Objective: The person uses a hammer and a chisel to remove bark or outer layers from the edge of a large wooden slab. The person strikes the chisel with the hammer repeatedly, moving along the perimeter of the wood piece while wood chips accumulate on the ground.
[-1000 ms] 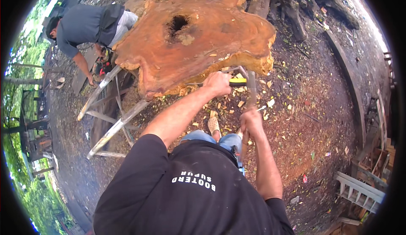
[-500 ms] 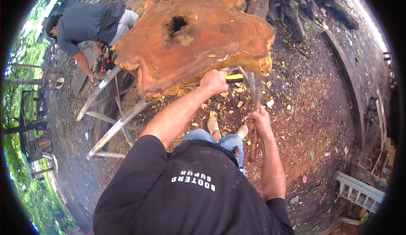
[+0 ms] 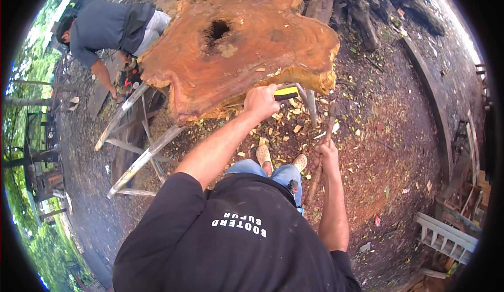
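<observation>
A thick reddish-brown wood slab (image 3: 283,40) with an irregular outline and a dark hole lies raised in front of me. At its near edge my left hand (image 3: 261,102) is closed around a yellow-and-black handle (image 3: 286,93), seemingly a chisel's; the blade end is mostly hidden by the hand and the slab's edge. Lower and to the right, my right hand (image 3: 326,156) grips a brown wooden stick (image 3: 314,186) partway along its length. The stick's upper end points away from me, to the right of the yellow handle and apart from it.
Pale wooden legs (image 3: 137,167) slant out beneath the slab's left side. Beyond them a person (image 3: 107,29) bends over a red-and-black power tool (image 3: 128,79). Wood chips (image 3: 297,129) litter the ground around my feet. A long plank (image 3: 428,92) and a white slatted piece (image 3: 446,237) lie right.
The stick's upper end has swung right, away from the yellow handle, and my right hand is slightly lower. My left hand and the handle have shifted a little left.
</observation>
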Available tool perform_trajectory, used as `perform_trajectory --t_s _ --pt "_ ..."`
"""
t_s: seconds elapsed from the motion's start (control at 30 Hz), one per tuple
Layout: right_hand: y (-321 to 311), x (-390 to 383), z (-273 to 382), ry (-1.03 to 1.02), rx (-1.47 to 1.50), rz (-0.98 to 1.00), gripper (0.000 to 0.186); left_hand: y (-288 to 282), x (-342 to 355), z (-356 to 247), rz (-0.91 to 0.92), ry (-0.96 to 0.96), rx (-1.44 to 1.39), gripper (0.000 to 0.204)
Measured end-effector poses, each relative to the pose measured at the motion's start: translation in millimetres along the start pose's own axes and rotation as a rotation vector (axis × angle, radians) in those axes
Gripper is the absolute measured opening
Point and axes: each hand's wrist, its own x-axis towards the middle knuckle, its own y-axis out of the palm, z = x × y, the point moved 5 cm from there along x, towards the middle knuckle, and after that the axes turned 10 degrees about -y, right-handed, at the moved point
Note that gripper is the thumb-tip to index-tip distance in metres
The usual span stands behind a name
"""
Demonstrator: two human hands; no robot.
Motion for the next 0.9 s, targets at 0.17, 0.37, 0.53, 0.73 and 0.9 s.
perform_trajectory --t_s 0.17,0.37,0.53,0.73,0.9 --pt "-34 -31 -23 0.048 -0.016 -0.089 0.017 -11 -92 -2 -0.197 0.592 -0.02 0.031" --pt "-42 -51 -28 0.089 -0.065 -0.121 0.015 -11 -88 -25 -0.047 0.727 -0.098 0.037" --pt "-51 -53 -46 0.095 -0.047 -0.155 0.015 35 -58 -62 0.23 0.681 -0.008 0.023" --pt "-52 -66 -48 0.117 -0.021 -0.185 0.014 58 -36 -44 0.369 0.549 0.14 0.023" --pt "-61 -69 -60 0.115 0.01 -0.199 0.017 61 -36 -36 0.397 0.483 0.215 0.023"
